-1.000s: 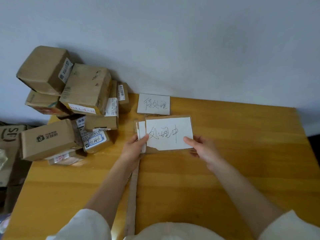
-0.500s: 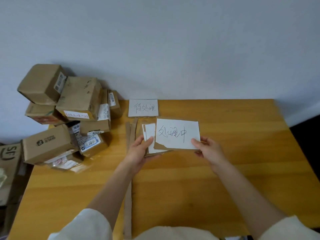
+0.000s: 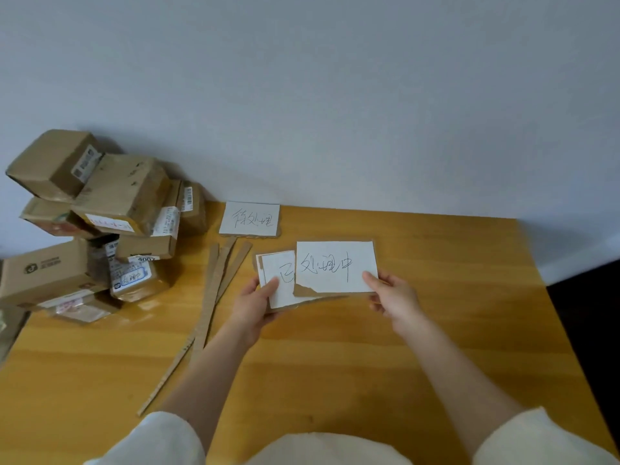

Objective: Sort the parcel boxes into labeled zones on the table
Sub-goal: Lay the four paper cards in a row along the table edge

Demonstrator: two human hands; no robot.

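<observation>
Both hands hold label cards above the wooden surface (image 3: 369,347): the left hand (image 3: 255,303) pinches a lower card (image 3: 278,280), the right hand (image 3: 392,297) pinches the upper card (image 3: 335,266) overlapping it. A third card (image 3: 250,219) lies farther back. The parcel boxes (image 3: 100,223) are piled at the far left, cardboard strips (image 3: 214,290) beside them

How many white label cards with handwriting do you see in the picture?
3. One label card lies on the table near the wall; the right hand holds a second; the left hand holds a third, partly covered. More may be hidden beneath.
</observation>
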